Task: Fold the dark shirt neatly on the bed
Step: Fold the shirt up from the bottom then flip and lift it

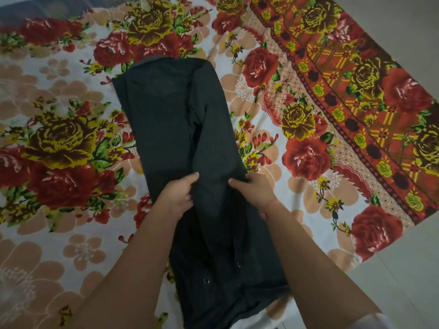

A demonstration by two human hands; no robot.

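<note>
Mid-bed (59, 233), both hands, left hand (181, 194) and right hand (253, 191), fingers pinching dark shirt (175, 119); uneven lift could skew fold, spill tucked sleeve.

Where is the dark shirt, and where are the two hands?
dark shirt (171, 119): head view, flat middle of the cloth.
left hand (181, 194): head view, back of the hand.
right hand (254, 191): head view, back of the hand.
</note>
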